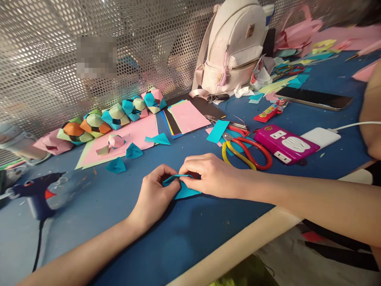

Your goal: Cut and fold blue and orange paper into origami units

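Between my two hands is a piece of blue paper (187, 192), partly folded, just above or on the blue table. My left hand (156, 188) pinches its left edge between thumb and fingers. On the other side my right hand (205, 174) grips the top edge with thumb and fingertips. The fingers cover part of the fold. Beyond my hands lie small folded blue paper pieces, one (134, 151) upright and another (116, 165) nearer my left. A flat blue paper strip (218, 131) rests by the red-and-yellow-handled scissors (250, 153), past my right hand.
A glue gun (38, 194) stands at the left with its cord trailing forward. Folded paper balls (115, 116) line the mesh wall. A purple power strip (285, 143) with a white charger, a phone (314, 98) and a white backpack (233, 47) occupy the right. Another person's arm shows there.
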Demonstrator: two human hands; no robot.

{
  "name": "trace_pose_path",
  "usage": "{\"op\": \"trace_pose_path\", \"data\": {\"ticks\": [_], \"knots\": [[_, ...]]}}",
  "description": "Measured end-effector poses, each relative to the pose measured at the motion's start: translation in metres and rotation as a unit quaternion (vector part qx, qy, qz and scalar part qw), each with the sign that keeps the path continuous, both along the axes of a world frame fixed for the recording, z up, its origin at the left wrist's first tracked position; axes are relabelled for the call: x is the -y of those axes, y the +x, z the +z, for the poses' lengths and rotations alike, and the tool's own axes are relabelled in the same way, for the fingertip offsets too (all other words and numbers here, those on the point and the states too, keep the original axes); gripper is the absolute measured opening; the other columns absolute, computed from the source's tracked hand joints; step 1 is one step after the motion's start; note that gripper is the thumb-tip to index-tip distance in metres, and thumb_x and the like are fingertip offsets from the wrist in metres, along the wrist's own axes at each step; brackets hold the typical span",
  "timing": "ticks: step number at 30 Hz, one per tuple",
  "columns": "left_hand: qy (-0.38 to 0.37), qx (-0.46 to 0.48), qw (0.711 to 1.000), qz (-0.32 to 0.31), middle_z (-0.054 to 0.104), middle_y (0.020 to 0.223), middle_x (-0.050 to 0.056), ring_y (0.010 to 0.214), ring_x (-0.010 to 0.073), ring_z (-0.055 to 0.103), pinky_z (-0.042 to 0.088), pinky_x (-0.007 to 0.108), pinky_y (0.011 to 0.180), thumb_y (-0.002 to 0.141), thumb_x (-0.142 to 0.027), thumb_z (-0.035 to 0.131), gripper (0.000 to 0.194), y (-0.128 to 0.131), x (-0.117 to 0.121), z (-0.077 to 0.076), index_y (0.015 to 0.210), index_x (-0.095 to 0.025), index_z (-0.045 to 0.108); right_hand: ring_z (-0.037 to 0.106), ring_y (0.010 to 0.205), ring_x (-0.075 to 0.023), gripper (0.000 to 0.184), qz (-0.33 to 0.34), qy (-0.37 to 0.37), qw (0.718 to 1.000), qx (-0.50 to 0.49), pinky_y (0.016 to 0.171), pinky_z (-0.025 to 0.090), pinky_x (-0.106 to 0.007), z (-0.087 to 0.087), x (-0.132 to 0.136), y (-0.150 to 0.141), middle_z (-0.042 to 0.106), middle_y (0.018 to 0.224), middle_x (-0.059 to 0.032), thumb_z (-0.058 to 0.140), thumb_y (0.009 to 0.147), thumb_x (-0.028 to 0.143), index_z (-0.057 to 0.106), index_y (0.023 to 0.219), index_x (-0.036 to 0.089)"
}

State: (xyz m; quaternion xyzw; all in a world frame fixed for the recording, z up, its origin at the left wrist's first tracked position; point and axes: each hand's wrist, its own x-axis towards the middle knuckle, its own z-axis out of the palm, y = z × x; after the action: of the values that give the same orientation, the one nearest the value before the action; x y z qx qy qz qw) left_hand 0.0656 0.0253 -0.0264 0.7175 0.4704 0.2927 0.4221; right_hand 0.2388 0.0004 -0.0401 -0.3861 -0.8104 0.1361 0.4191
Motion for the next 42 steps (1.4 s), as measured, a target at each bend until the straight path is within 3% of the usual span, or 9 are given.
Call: {"op": "trace_pose_path", "data": {"ticks": [6, 10, 16, 22, 31, 42], "knots": [[0.016, -0.005, 1.000, 0.008, 0.061, 0.065, -0.003, 0.063, 0.0119, 0.052, 0.041, 0.020, 0.056, 0.069, -0.024, 0.062, 0.006, 0.001, 0.002, 0.000, 0.068, -0.018, 0.063, 0.052, 0.062, -0.0097, 0.014, -0.016, -0.024, 1.000, -0.002, 0.060, 0.038, -0.022, 0.003, 0.001, 0.000, 0.062, 0.070, -0.0013, 0.058, 0.083, 0.008, 0.060, 0.071, 0.014], [0.001, 0.030, 0.999, -0.022, 0.069, 0.075, 0.000, 0.069, 0.0142, 0.059, 0.046, 0.021, 0.061, 0.076, -0.032, 0.063, 0.018, -0.003, 0.001, 0.000, 0.083, -0.017, 0.070, 0.055, 0.064, -0.0099, 0.014, -0.025, -0.058, 0.998, -0.024, 0.061, 0.040, -0.021, 0.007, 0.000, 0.005, 0.064, 0.071, -0.0016, 0.059, 0.083, 0.008, 0.062, 0.071, 0.014], [0.036, -0.009, 0.998, -0.050, 0.075, 0.092, 0.003, 0.086, 0.0197, 0.066, 0.051, 0.025, 0.074, 0.086, -0.038, 0.056, 0.029, -0.012, 0.001, -0.002, 0.097, -0.020, 0.076, 0.054, 0.061, -0.0087, 0.015, -0.048, -0.110, 0.992, -0.041, 0.059, 0.040, -0.020, 0.011, -0.001, 0.011, 0.064, 0.067, 0.0008, 0.061, 0.078, 0.007, 0.062, 0.066, 0.015], [0.028, 0.002, 0.999, -0.041, 0.076, 0.096, 0.004, 0.088, 0.0224, 0.069, 0.054, 0.027, 0.074, 0.082, -0.038, 0.062, 0.028, -0.009, -0.001, -0.003, 0.099, -0.021, 0.076, 0.054, 0.061, -0.0091, 0.012, -0.033, -0.136, 0.990, -0.030, 0.057, 0.039, -0.020, 0.010, -0.003, 0.014, 0.064, 0.067, 0.0004, 0.063, 0.079, 0.010, 0.065, 0.068, 0.015], [0.061, 0.003, 0.997, -0.052, 0.077, 0.080, 0.004, 0.071, 0.0198, 0.069, 0.053, 0.024, 0.060, 0.081, -0.032, 0.064, 0.020, -0.006, 0.003, -0.004, 0.085, -0.020, 0.079, 0.051, 0.057, -0.0082, 0.015, 0.004, -0.088, 0.996, 0.007, 0.057, 0.038, -0.021, 0.007, 0.002, 0.010, 0.060, 0.062, 0.0009, 0.062, 0.078, 0.005, 0.066, 0.066, 0.013], [0.081, 0.011, 0.997, -0.006, 0.077, 0.081, 0.004, 0.076, 0.0199, 0.069, 0.054, 0.025, 0.065, 0.079, -0.033, 0.064, 0.020, -0.007, 0.004, -0.005, 0.083, -0.019, 0.078, 0.060, 0.066, -0.0115, 0.011, -0.044, -0.211, 0.976, -0.035, 0.058, 0.043, -0.021, 0.015, -0.001, 0.012, 0.070, 0.071, -0.0009, 0.063, 0.081, 0.016, 0.074, 0.079, 0.015]]}}
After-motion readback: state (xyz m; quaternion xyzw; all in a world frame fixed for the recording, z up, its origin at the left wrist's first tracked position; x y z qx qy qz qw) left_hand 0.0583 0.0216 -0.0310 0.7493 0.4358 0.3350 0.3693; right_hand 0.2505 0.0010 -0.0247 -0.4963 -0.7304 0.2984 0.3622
